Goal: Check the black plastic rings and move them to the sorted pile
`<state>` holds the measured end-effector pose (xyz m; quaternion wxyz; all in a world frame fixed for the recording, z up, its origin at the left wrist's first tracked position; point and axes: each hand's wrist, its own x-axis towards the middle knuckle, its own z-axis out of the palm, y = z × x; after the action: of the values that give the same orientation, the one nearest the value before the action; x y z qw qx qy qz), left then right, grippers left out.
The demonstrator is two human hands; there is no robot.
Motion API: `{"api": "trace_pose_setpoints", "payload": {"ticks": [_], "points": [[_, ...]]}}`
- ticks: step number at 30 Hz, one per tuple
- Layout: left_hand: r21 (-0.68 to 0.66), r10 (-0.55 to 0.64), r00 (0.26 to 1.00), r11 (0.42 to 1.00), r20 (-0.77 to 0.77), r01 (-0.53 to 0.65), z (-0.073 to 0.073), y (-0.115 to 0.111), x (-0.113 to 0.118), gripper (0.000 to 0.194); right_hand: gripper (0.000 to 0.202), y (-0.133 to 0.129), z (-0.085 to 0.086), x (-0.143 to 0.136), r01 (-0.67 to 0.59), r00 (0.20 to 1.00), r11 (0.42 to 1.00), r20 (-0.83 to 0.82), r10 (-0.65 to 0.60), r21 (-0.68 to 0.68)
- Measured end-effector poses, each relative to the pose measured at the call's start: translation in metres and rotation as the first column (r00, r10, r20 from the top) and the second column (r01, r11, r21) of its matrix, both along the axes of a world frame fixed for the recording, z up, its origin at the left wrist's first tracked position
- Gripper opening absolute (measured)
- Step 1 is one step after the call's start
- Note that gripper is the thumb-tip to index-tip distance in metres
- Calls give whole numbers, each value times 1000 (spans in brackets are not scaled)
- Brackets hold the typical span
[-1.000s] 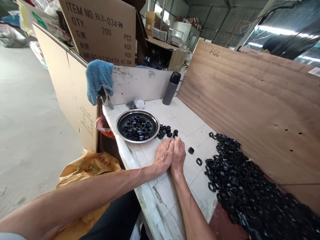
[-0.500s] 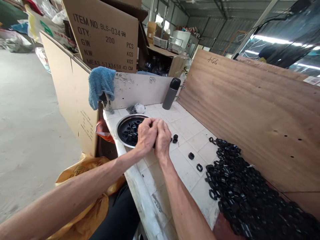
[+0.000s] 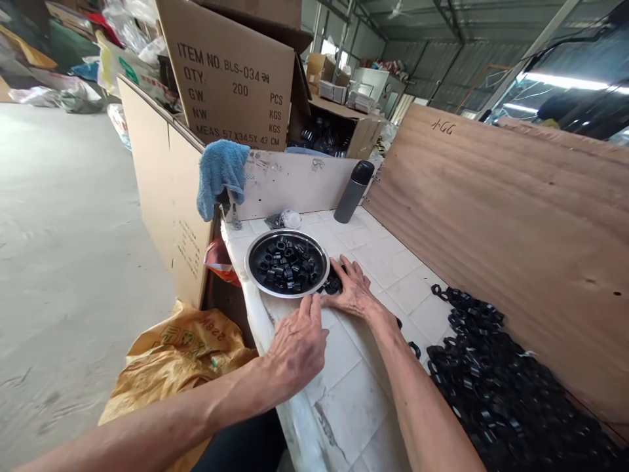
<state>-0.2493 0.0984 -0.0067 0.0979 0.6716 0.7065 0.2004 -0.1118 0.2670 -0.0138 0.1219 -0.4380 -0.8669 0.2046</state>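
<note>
A round metal bowl [image 3: 249,275] with a bright rim and dark inside stands on the tabletop, holding many small black plastic rings [image 3: 287,270]. My right hand [image 3: 352,288] reaches beside the bowl's right side, fingers spread over a few black rings [image 3: 333,283] on the table. These rings are partly hidden by the hand. In front of the bowl is my left hand [image 3: 297,341], its fingers pressed together and pointing toward the right thumb. Whatever it may hold is hidden beneath it.
A large heap of black rings [image 3: 506,367] lies at the right by a wooden board [image 3: 501,210]. A grey flask [image 3: 351,196] stands at the back. A blue towel [image 3: 221,174] hangs at the left corner, near cardboard boxes [image 3: 236,78]. Below lies a yellow sack [image 3: 181,354].
My hands were clasped together at the bowl's right edge and have come apart. The right one spread over the rings beside the bowl; the left drew nearer to me. The view shifted left.
</note>
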Motion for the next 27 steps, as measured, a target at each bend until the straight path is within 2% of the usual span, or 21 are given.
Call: {"api": "trace_pose_setpoints", "payload": {"ticks": [3,5,11,15,19,22,25,27], "points": [[-94,12,1000,996,19,-10,3,16,4,59,77,1,-1,-16,-48,999,995,-5,48,85],[-93,19,998,996,54,-14,-1,22,3,62,60,-5,-2,-20,-58,998,988,-29,63,144],[138,-9,974,990,227,-23,-35,26,9,71,40,-37,-5,-15,-50,991,963,-110,81,263],[188,-2,930,980,368,-73,-43,34,19,76,33,-50,-6,-8,-22,981,946,-177,84,324],[146,-33,841,988,540,-55,-34,42,25,69,33,-58,-10,0,66,953,918,-297,58,390],[220,-139,779,976,612,1,-23,42,28,64,30,-61,-10,3,137,913,898,-404,48,417],[324,-210,763,946,611,1,-8,42,22,58,29,-58,-2,-4,203,860,881,-509,48,427],[369,-225,769,929,599,-16,5,43,8,55,28,-53,8,-18,237,828,871,-558,50,430]]}}
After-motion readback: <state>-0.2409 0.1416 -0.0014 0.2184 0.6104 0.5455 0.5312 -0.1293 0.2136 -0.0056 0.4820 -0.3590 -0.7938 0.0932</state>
